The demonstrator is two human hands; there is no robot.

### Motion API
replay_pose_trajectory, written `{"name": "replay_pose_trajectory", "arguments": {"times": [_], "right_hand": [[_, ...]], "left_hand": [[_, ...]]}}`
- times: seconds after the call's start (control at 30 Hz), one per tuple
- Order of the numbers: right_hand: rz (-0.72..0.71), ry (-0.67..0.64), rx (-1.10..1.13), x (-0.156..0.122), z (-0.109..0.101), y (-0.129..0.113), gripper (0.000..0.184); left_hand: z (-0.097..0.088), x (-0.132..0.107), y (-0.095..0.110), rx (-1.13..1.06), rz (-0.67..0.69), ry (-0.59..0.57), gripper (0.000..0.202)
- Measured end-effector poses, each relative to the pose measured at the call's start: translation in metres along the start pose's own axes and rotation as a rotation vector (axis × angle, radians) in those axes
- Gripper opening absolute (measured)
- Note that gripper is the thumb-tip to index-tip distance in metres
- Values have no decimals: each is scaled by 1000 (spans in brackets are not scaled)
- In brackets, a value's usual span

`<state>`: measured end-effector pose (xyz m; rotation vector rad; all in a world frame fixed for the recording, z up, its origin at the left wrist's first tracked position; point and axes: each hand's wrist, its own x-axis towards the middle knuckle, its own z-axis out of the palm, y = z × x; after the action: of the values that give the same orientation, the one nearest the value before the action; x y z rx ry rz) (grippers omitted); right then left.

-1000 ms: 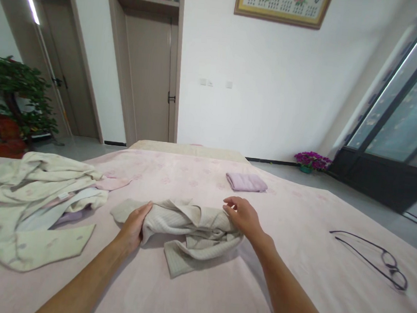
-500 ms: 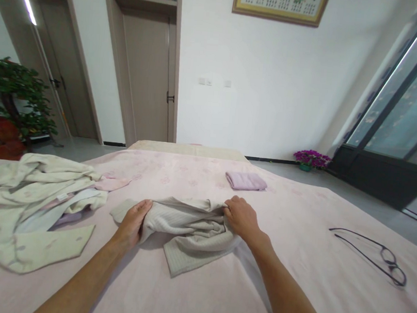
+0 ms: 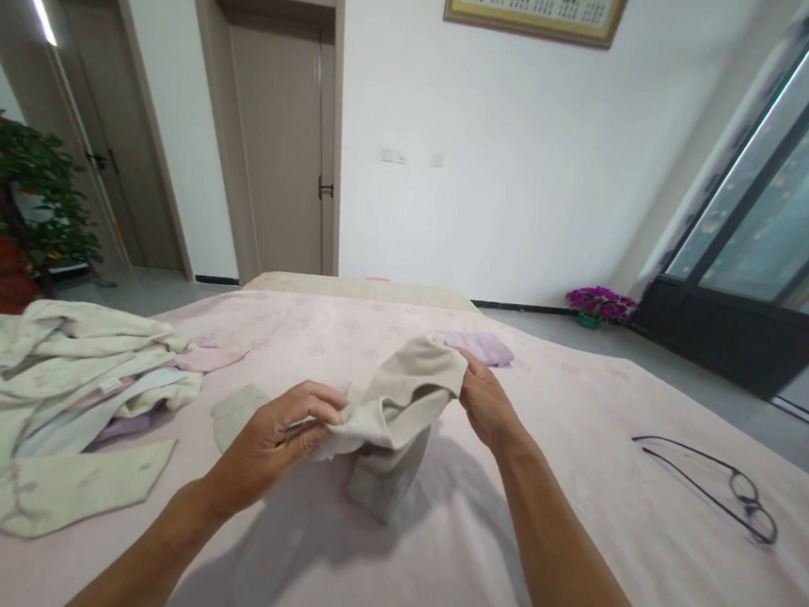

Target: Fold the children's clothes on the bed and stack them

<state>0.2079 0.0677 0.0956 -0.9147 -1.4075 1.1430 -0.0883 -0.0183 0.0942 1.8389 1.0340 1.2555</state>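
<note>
A crumpled beige ribbed garment [image 3: 395, 411] hangs lifted above the pink bedspread [image 3: 532, 541], its lower part still touching the bed. My left hand [image 3: 280, 434] is closed in a pinch on the garment's left edge. My right hand [image 3: 485, 400] grips its upper right corner. A folded lilac cloth [image 3: 482, 346] lies just beyond my right hand.
A heap of cream and pastel clothes [image 3: 49, 395] lies at the left. Black-rimmed glasses [image 3: 721, 487] rest on the bed at the right. Beyond the bed stand a door [image 3: 281, 142], a potted plant [image 3: 14, 184], purple flowers [image 3: 599, 304] and a glass sliding door [image 3: 781, 214].
Both hands closed on the beige garment and raised it off the bed; earlier it lay flat with my right hand open over it.
</note>
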Motion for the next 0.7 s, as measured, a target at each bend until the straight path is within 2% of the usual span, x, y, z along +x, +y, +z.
{"name": "replay_pose_trajectory", "arguments": {"times": [0.07,0.13,0.2,0.27,0.33,0.47,0.53,0.6,0.7], "right_hand": [[46,-190,50,-10,16,-7,37],[93,-362,71,-21,33,-11,37],[114,-490,115,-29,48,-10,40],[139,-557,167,-33,58,-3,45],[149,-521,159,-32,64,6,46],[34,-145,-100,-24,64,12,27],[17,-53,-159,-24,61,5,25],[98,-176,-127,-28,59,-5,29],[287,-526,-73,-38,62,-12,36]], "left_hand": [[3,1,2,72,84,33,15],[6,2,-4,124,110,33,14],[10,4,-11,144,107,-21,15],[14,5,-17,128,92,-60,16],[17,6,-20,96,73,-43,19],[16,9,-29,77,3,120,20],[13,12,-40,77,-85,254,22],[9,15,-53,19,-186,372,28],[9,16,-65,-166,-281,456,37]]}}
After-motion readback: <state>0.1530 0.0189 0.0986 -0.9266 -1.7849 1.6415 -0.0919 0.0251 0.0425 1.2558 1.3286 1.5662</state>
